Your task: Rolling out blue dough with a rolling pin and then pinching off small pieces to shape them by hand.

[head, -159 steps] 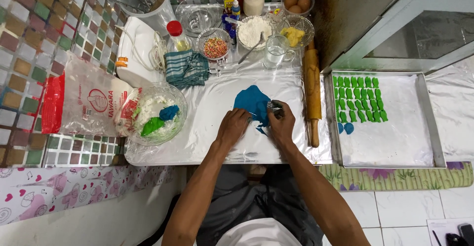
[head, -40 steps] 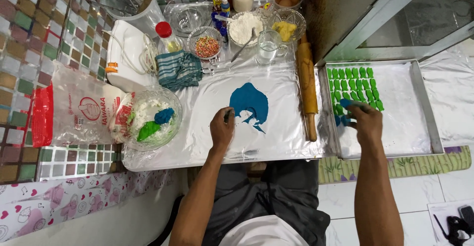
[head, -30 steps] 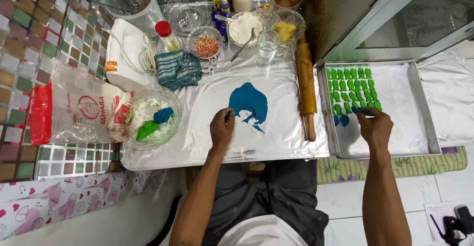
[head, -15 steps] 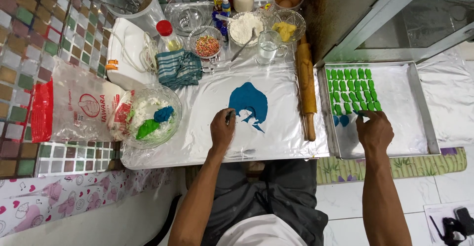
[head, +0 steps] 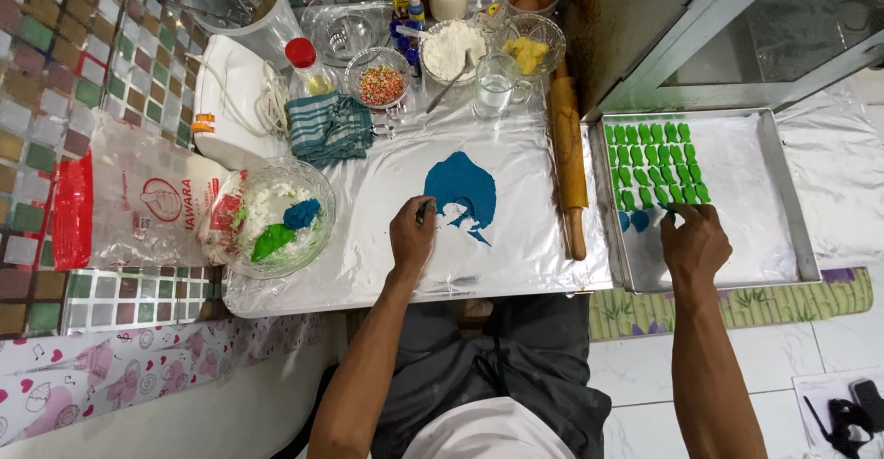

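Head view: flat blue dough, ragged, cut-out edges.

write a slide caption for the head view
Left hand rests by rolled blue dough; right hand reaches blue pieces on tray.

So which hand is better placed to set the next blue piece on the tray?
The right hand, probably. Its fingertips already rest inside the baking tray, beside the blue pieces under the green rows. The left hand sits at the blue dough sheet, holding a small tool.

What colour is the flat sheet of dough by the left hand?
Dark blue: the flattened dough on the foil, seen in the head view.
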